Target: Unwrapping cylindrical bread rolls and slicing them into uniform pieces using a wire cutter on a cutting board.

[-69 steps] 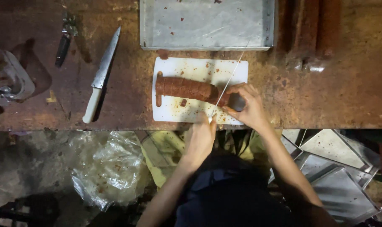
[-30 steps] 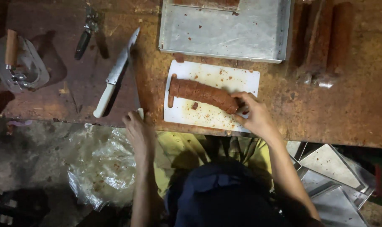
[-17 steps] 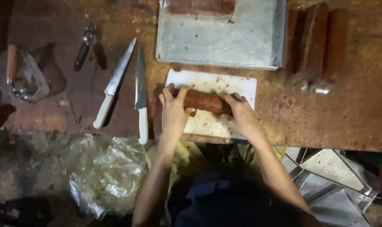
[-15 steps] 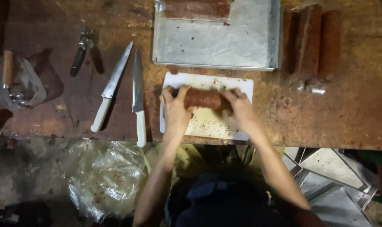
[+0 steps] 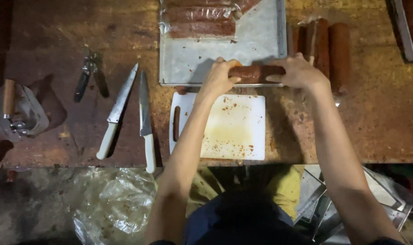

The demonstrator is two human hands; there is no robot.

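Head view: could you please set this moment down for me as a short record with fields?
left hand: grips one end of the sausage log
right hand: grips the other end
sausage log: reddish-brown, held level over the near edge of the metal tray
cutting board: white, bare except for red crumbs, just below the hands
knives: two with white handles, and, lying left of the board
more logs: on the table right of the tray
table: worn brown wood
plastic bag: clear, below the table edge
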